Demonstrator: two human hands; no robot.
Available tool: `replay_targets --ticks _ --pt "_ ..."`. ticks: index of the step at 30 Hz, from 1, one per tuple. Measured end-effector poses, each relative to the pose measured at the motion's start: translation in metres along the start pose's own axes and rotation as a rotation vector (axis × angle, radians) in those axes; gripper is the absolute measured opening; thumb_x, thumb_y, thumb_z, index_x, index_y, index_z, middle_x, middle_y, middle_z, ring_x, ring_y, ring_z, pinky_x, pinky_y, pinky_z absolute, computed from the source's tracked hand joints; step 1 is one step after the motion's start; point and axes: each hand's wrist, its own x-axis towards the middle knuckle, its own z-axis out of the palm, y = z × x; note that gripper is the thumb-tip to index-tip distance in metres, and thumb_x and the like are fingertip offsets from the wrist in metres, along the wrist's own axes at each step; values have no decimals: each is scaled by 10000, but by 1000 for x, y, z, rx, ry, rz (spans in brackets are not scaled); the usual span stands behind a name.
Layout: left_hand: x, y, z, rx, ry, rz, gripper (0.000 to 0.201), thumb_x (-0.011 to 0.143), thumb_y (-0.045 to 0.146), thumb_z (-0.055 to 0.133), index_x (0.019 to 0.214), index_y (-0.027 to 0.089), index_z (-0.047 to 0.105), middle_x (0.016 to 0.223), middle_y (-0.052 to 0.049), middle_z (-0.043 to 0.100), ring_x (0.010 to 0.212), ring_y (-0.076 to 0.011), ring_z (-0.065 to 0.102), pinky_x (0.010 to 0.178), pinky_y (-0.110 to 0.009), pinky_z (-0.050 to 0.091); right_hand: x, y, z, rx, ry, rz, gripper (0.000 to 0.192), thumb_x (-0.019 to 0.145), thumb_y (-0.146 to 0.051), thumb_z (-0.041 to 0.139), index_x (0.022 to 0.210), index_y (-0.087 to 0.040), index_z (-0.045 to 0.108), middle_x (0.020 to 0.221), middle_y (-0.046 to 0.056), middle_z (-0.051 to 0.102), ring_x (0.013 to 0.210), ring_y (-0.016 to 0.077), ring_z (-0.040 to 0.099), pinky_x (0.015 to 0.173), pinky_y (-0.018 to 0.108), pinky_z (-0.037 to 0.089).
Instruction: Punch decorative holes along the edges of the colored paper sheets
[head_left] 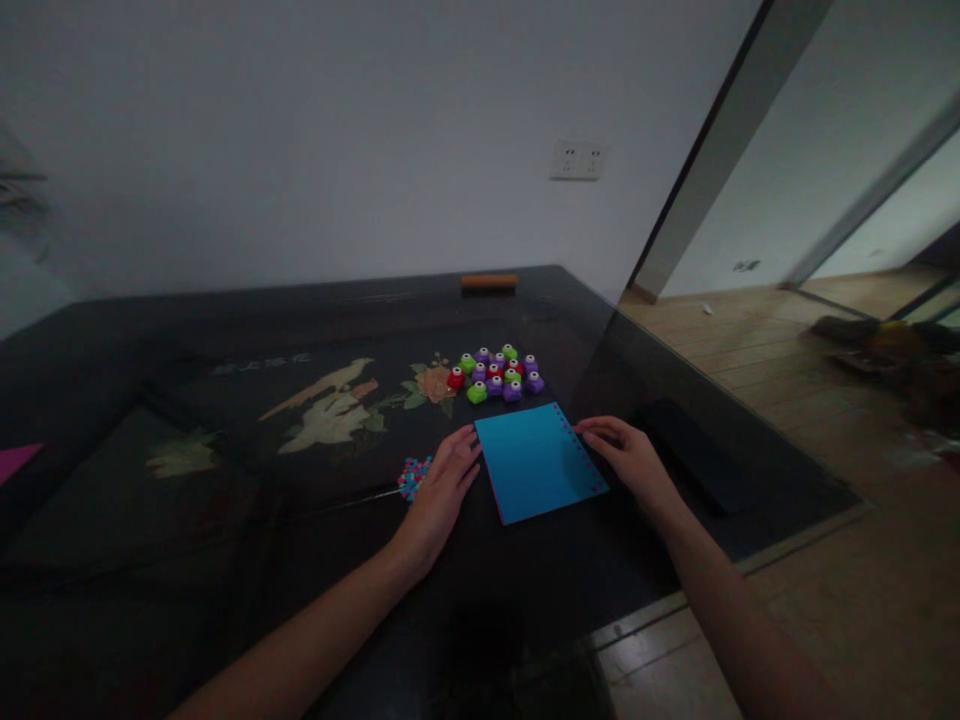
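Note:
A square sheet of blue paper (529, 465) lies flat on the dark table, with a row of small punched holes down its right side. Pink shows along its edges and in the holes. My left hand (442, 485) rests at the paper's left edge, palm down, fingers stretched out. Beside it, partly covered by that hand, is a small pile of blue, pink and red paper bits (412, 478). My right hand (626, 455) is at the upper right edge, its thumb and fingertips closed together on the paper's edge. Beyond the paper stands a cluster of purple, green and red craft punches (495, 384).
A brown cylinder (489, 283) lies near the table's back edge by the wall. To the right is a dark flat object (690, 452). Pink paper (16, 461) shows at the far left. The table (360, 600) carries a bird and flower picture.

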Motion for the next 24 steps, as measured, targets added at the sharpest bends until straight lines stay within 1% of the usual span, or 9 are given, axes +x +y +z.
replay_targets --ticks 3,5,6,8,10,13,16,19,24 --pt "2 5 -1 209 16 70 358 856 321 480 1200 222 488 1382 -94 442 1300 -226 381 1071 -401 313 -2 -4 -2 -112 13 -82 234 750 -334 618 924 -178 637 931 86 667 840 227 619 720 370 492" --pt "11 11 2 442 -17 150 379 836 258 485 1212 208 483 1360 -99 454 1295 -222 377 1071 -399 302 -6 -10 -2 -198 -10 -211 206 749 -311 641 916 -191 640 957 83 650 875 230 598 758 386 482" --pt "17 15 4 571 -51 192 398 821 225 487 1217 190 483 1345 -108 464 1283 -222 387 1068 -398 302 -9 -14 -3 -232 -44 -291 182 747 -295 653 900 -198 640 967 79 642 907 231 585 792 394 472" --pt "33 21 13 836 -135 277 414 794 169 480 1208 157 500 1297 -119 499 1236 -223 424 1059 -392 307 -15 -22 -3 -287 -159 -436 133 756 -267 658 875 -210 640 976 70 626 966 227 555 857 402 447" --pt "50 25 24 1076 -190 342 397 779 137 466 1170 152 537 1237 -106 545 1197 -227 444 1049 -391 311 -22 -31 -3 -331 -301 -524 103 781 -245 637 881 -220 636 1000 64 609 1012 219 528 895 403 427" --pt "70 23 41 1325 -188 380 396 777 153 465 1165 167 541 1212 -97 556 1163 -246 456 1010 -413 340 -32 -42 -2 -381 -457 -592 139 794 -209 613 933 -224 615 1077 61 574 1076 209 488 943 404 393" --pt "79 15 52 1468 -182 398 386 777 167 460 1155 162 536 1185 -102 558 1124 -263 463 963 -418 367 -39 -47 1 -446 -541 -617 200 767 -175 626 959 -217 592 1117 60 546 1096 206 469 967 400 366" --pt "81 8 55 1555 -160 408 372 776 160 454 1141 160 527 1159 -106 556 1100 -265 459 936 -406 375 -43 -48 4 -519 -593 -649 255 735 -176 662 973 -212 580 1141 60 534 1103 215 458 955 391 363" --pt "84 2 54 1658 -152 428 372 782 156 445 1150 167 496 1150 -110 536 1068 -256 461 915 -393 375 -42 -44 8 -626 -562 -749 249 756 -194 656 992 -208 575 1127 68 551 1081 223 467 930 394 357"
